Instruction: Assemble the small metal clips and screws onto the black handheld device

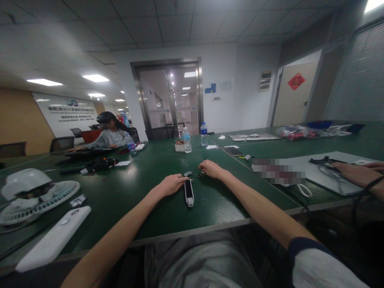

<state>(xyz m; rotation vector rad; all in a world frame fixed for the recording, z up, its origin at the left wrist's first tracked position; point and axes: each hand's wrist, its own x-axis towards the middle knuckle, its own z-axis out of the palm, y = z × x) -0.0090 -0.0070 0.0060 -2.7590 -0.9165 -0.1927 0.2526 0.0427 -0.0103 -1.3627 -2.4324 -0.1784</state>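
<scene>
A narrow white casing with a dark hollow inside [189, 194] lies lengthwise on the green table in front of me. My left hand [173, 184] is closed at its far left end, fingertips against the rim. Just beyond the casing is a small silvery part [188, 174]. My right hand [212, 169] is to the right of it, with curled fingers down at a cluster of tiny metal pieces [201, 174], possibly screws. Whatever sits between those right fingertips is too small to make out.
At left are a white fan part [39, 196] and a long white cover [55, 238]. Bottles [187, 140] and a small box [179, 146] stand ahead. A co-worker's hands [357, 172] work over a grey board at right. Another person [111, 132] sits far left.
</scene>
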